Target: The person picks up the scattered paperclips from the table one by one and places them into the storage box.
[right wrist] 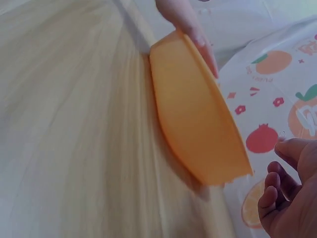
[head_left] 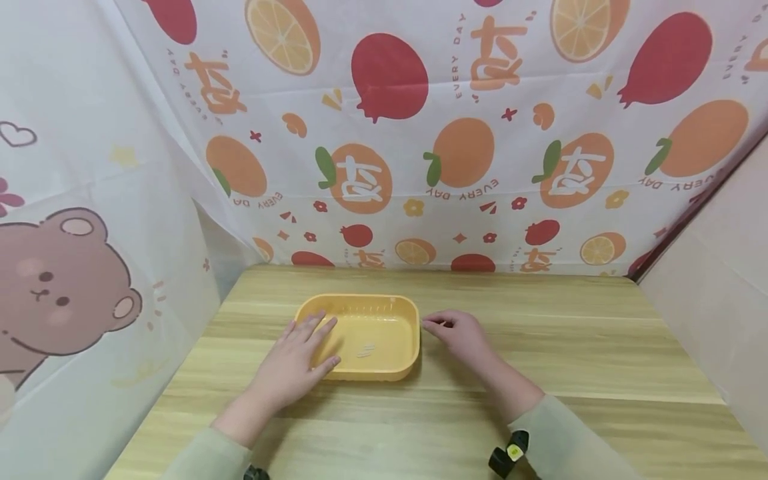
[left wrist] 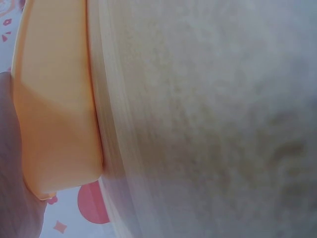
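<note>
A yellow rectangular tray [head_left: 377,375] stands on the table with several small whitish strips [head_left: 365,351] on its floor. Spread across its left end is my left hand [head_left: 294,363], the fingers fairly straight over the rim and the thumb at the near edge. The left wrist view shows the tray's outer wall [left wrist: 57,119] close beside that hand. Just off the tray's right end, my right hand [head_left: 459,337] pinches a tiny thin pale loop [right wrist: 282,134] between thumb and index finger. Its exact kind is too small to tell. The other fingers [right wrist: 270,198] are curled.
The wood-grain table [head_left: 576,347] extends to both sides of the tray. Behind it hangs a fruit-printed cloth [head_left: 420,153]; a bear-printed cloth [head_left: 78,287] hangs at the left. A pale panel [head_left: 714,280] borders the right side.
</note>
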Tool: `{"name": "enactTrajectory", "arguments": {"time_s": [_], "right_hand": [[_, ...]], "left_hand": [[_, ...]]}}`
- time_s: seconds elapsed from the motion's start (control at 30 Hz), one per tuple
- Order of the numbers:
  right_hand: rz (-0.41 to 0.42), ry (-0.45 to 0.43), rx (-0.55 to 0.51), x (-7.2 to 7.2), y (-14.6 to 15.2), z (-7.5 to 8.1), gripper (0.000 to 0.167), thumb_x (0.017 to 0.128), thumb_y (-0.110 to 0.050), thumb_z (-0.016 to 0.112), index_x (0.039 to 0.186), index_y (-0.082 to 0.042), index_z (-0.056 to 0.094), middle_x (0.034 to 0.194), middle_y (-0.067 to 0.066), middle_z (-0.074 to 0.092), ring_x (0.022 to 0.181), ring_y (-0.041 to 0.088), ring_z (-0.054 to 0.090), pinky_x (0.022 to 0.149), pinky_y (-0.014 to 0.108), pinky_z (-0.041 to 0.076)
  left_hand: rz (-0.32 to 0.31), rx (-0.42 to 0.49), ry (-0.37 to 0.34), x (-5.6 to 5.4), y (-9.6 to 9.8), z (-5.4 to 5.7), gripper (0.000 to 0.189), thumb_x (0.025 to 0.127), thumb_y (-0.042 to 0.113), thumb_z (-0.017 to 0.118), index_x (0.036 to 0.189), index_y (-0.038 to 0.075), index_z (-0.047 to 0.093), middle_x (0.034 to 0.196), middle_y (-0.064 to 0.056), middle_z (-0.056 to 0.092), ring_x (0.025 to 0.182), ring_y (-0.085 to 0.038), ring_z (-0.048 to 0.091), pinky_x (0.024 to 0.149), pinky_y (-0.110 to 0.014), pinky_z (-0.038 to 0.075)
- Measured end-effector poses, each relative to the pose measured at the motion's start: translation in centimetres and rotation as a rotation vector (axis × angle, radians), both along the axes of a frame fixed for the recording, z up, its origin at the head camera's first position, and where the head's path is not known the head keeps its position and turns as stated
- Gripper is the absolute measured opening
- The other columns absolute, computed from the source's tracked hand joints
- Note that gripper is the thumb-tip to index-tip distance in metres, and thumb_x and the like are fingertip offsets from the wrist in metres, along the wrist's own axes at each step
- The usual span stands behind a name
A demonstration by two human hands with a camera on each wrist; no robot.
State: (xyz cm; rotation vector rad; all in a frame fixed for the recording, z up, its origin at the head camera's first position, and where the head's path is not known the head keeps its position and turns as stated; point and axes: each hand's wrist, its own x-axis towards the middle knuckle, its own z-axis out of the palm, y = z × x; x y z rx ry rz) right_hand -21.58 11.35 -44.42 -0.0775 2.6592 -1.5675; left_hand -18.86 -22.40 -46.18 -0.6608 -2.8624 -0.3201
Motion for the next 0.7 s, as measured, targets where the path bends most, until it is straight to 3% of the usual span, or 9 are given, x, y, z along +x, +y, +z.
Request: {"name": "enactTrajectory", "arguments": {"time_s": [0.27,0.7], "right_hand": [[0.011,0.013,-0.07,-0.5,-3.2,1.2,0.015,0.09,-0.032,0.074,0.099,-0.022,0.079,0.1,-0.004,0.07,0.089,0.016,0.058,0.074,0.03,0.051],[0.091,0.004,-0.112,-0.9,-6.2,1.4,0.012,0.09,-0.033,0.074,0.097,-0.025,0.08,0.099,-0.005,0.067,0.088,0.018,0.056,0.07,0.03,0.052]], "left_hand": [[0.008,-0.001,-0.012,0.1,-0.1,0.2,0.075,0.096,0.064,0.048,0.155,0.019,0.035,0.161,-0.01,0.029,0.147,-0.032,0.026,0.122,-0.052,0.01],[0.008,0.001,-0.007,0.0,-0.1,0.0,0.074,0.095,0.058,0.055,0.155,0.02,0.036,0.16,-0.01,0.03,0.147,-0.033,0.026,0.122,-0.052,0.012]]}}
